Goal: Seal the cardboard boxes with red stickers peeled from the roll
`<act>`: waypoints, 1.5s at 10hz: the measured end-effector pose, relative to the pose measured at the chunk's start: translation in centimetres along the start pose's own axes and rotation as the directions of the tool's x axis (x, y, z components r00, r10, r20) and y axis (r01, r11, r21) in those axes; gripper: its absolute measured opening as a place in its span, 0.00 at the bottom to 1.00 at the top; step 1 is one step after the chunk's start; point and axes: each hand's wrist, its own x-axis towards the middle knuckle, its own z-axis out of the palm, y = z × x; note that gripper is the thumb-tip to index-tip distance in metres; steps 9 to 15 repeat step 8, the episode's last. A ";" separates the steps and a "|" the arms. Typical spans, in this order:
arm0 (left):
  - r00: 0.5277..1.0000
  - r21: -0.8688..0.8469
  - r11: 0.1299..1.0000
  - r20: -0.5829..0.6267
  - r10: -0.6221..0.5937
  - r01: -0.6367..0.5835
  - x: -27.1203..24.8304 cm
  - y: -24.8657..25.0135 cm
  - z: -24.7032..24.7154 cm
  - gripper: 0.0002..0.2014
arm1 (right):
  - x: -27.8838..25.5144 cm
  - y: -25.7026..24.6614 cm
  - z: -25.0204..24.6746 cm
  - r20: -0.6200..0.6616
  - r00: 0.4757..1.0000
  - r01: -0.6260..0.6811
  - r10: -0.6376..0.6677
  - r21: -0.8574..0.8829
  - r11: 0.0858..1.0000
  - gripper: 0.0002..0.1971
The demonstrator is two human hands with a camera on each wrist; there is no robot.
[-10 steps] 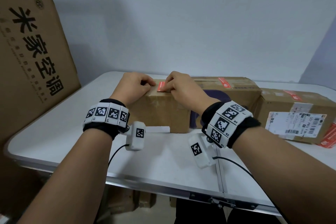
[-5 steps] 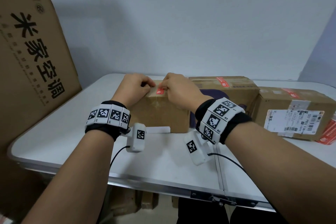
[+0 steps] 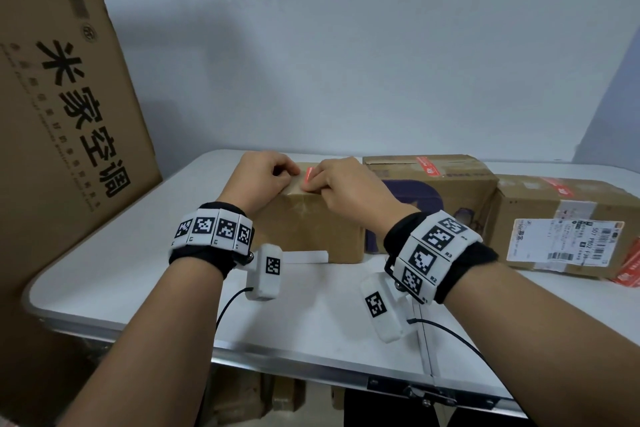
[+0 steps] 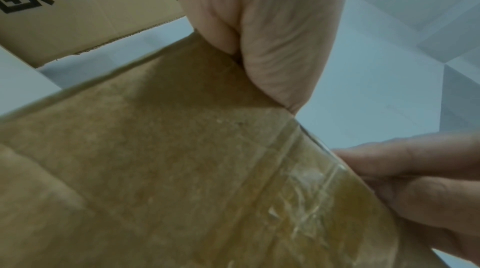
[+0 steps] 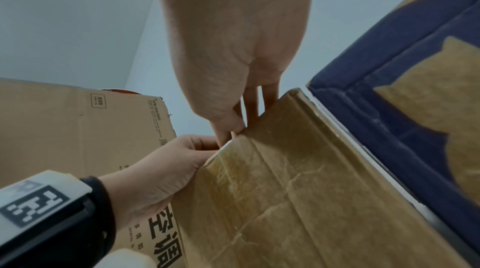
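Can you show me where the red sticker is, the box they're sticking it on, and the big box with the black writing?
red sticker (image 3: 309, 171), head view, its visible strip between the hands.
box (image 3: 304, 229), head view, its front face.
big box (image 3: 59, 97), head view, its printed side.

This looked like a makeshift packing or storage corner, not a shop floor. A white folding table (image 3: 145, 274) stood against a bare pale wall (image 3: 381, 45), parcels lined up along its far side, one at the right carrying a printed shipping label (image 3: 564, 243). At the frame's left leaned a huge carton (image 3: 62, 107) printed with black Chinese characters.
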 end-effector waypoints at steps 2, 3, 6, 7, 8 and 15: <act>1.000 -0.004 1.000 0.018 -0.005 0.005 0.1 0.0 0.0 0.12 | -0.3 -0.1 -0.4 0.005 0.998 -0.059 0.059 0.049 0.997 0.20; 1.000 -0.006 1.000 0.031 -0.004 0.004 0.0 0.3 0.0 0.12 | -0.3 0.0 -0.5 0.002 0.994 -0.109 0.110 0.112 0.988 0.20; 0.998 0.125 0.991 0.034 -0.061 0.056 0.8 2.7 0.2 0.15 | -1.5 1.6 -2.1 -0.009 0.982 -0.185 0.189 0.165 0.969 0.20; 0.993 0.127 0.987 0.052 -0.107 0.100 1.4 4.3 0.9 0.13 | -2.4 3.2 -3.2 -0.071 0.967 -0.224 0.245 0.217 0.950 0.20; 0.995 0.075 0.994 0.039 -0.087 0.084 2.6 6.8 2.0 0.16 | -3.0 5.2 -4.9 -0.154 0.938 -0.256 0.311 0.298 0.920 0.20; 0.995 0.075 0.994 0.039 -0.087 0.084 2.6 6.8 2.0 0.16 | -3.0 5.2 -4.9 -0.154 0.938 -0.256 0.311 0.298 0.920 0.20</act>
